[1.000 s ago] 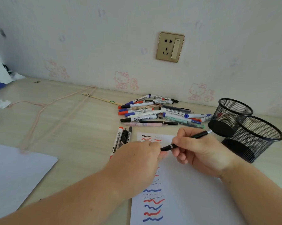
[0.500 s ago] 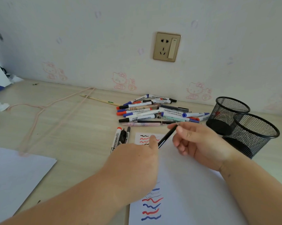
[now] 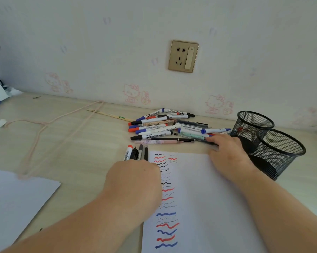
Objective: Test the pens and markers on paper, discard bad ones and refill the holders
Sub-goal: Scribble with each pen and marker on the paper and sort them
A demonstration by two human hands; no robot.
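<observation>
Head view of a pen-testing bench. The test paper (image 3: 205, 198) lies near centre, its left margin carrying a column of black, red and blue squiggles, with a few fainter strokes at the far end. The untested pile (image 3: 165, 125) of pens and whiteboard markers lies beyond the sheet, near the wall. A small set-aside row (image 3: 137, 152) of one red-capped marker and several dark pens lies just left of the paper's far corner. Two black mesh holders (image 3: 270, 143) stand touching each other at the right; the farther one shows something red through its mesh, otherwise their contents cannot be told. The left hand (image 3: 134, 181) rests knuckles-up over the near ends of the set-aside row; its fingers are hidden, so whether it grips anything cannot be told. The right hand (image 3: 227, 152) reaches to the right end of the pile, its fingertips on a dark pen (image 3: 207, 142); fingers look relaxed rather than closed, though the grasp is partly hidden. Likely risks: the reaching hand could roll loose pens out of the pile or nudge the nearby holders, and a shifting left hand could mix the set-aside row with the rest.
</observation>
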